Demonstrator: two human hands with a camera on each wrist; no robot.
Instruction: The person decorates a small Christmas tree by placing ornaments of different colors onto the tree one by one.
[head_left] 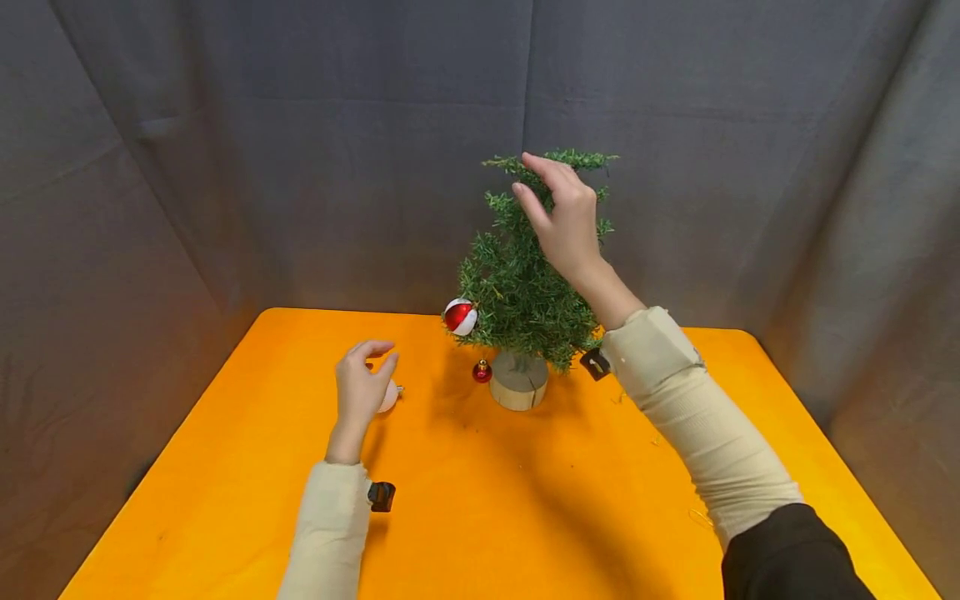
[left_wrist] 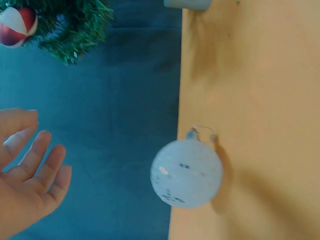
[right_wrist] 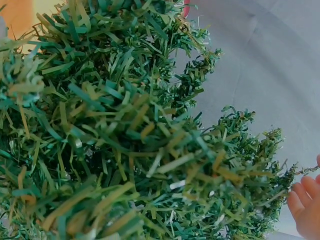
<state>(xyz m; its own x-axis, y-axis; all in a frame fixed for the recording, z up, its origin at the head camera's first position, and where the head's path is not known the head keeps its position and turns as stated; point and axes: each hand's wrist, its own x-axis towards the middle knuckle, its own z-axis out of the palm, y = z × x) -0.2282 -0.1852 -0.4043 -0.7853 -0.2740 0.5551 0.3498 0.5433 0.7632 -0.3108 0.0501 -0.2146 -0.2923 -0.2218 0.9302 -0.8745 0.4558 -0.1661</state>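
On the orange table (head_left: 225, 500), a white bauble (left_wrist: 186, 173) lies just beside the left hand (head_left: 361, 390) at about its two o'clock, hook end pointing toward the small green tree (head_left: 517, 292); that hand hovers over it with fingers spread and relaxed, holding nothing. Up at twelve o'clock the right hand (head_left: 564, 218) rests against the treetop, fingertips (right_wrist: 303, 200) among the upper sprigs; whether they pinch one I cannot tell. A red-and-white bauble (head_left: 460, 317) hangs at the tree's nine o'clock, a small red one (head_left: 482, 372) lies by the wooden base (head_left: 518, 385).

Cream ribbed sleeves, small black wrist cameras, perhaps a dark overgarment.
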